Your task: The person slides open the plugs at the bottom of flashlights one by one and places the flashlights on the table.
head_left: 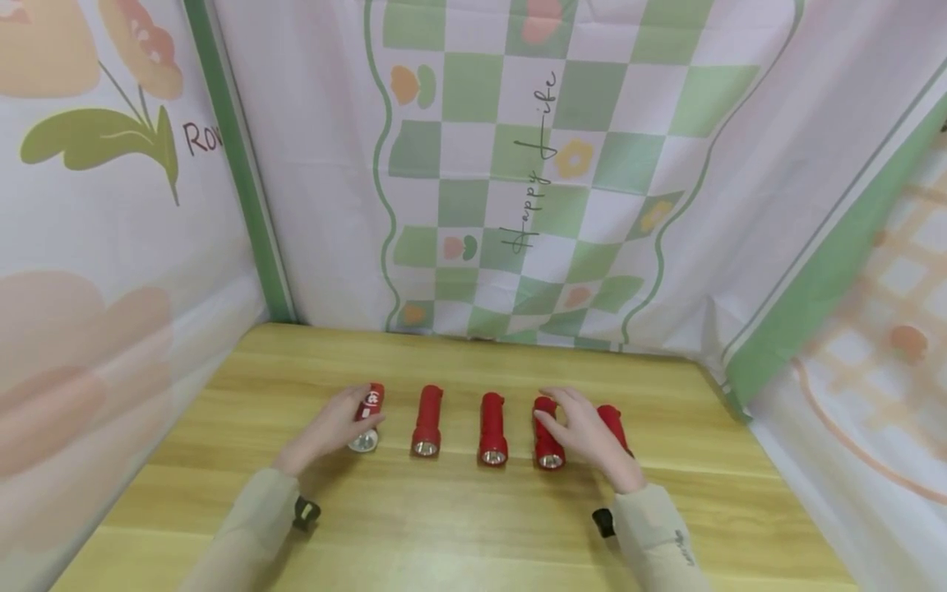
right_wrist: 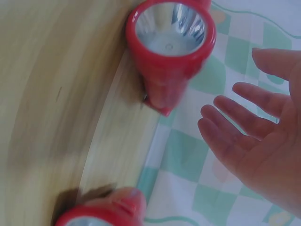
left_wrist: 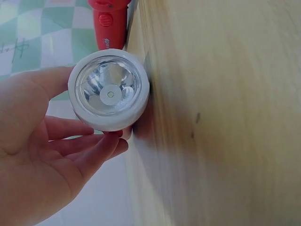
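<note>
Leftmost in a row of flashlights lies one with a red body and white head (left_wrist: pixel 109 89). My left hand (head_left: pixel 336 427) holds it, thumb on one side and curled fingers on the other in the left wrist view; its lens faces me. Over at the right, my right hand (right_wrist: pixel 258 122) is apart from the flashlights, fingers spread and loosely bent. In the head view that hand overlaps an all-red flashlight (head_left: pixel 549 448), fourth from the left. The rightmost red flashlight (head_left: pixel 611 419) is partly hidden behind the right hand and wrist.
Two more red flashlights, one left of middle (head_left: pixel 427 419) and one at the middle (head_left: pixel 492 427), lie between my hands, lenses toward me. All rest on a wooden table (head_left: pixel 444 526). Patterned cloth curtains (head_left: pixel 325 164) hang along its back and sides.
</note>
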Demonstrator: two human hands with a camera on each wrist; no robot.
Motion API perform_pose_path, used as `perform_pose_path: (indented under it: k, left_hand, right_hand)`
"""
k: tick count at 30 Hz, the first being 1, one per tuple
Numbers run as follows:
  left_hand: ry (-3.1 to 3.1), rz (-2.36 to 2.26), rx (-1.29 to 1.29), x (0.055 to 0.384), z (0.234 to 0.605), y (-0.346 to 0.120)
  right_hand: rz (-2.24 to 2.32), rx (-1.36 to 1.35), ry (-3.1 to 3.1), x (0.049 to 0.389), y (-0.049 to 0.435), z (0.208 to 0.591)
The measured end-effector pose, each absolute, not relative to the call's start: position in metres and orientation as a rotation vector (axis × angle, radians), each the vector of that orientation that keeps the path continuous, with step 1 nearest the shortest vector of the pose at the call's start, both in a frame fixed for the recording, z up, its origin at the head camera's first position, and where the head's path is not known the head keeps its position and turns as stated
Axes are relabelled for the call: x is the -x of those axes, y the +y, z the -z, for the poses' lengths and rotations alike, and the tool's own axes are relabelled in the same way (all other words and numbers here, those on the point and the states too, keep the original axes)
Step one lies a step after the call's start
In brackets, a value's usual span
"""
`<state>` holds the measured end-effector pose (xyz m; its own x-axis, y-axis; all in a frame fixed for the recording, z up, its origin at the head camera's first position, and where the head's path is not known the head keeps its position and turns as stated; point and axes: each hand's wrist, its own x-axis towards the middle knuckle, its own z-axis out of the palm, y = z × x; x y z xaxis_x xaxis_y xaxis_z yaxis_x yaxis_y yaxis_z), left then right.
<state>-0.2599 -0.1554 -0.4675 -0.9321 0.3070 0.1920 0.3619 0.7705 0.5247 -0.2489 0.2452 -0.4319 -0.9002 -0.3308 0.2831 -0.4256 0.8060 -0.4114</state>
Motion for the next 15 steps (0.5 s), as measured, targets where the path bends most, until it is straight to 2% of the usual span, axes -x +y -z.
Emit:
perform_pose_path:
  k: [15]
  left_hand:
    - [-2.906,0.879,0.499,0.259,0.466,-0.157]
  right_hand:
    - [-0.710,-0.633,-2.779,0.257,0.217,0.434]
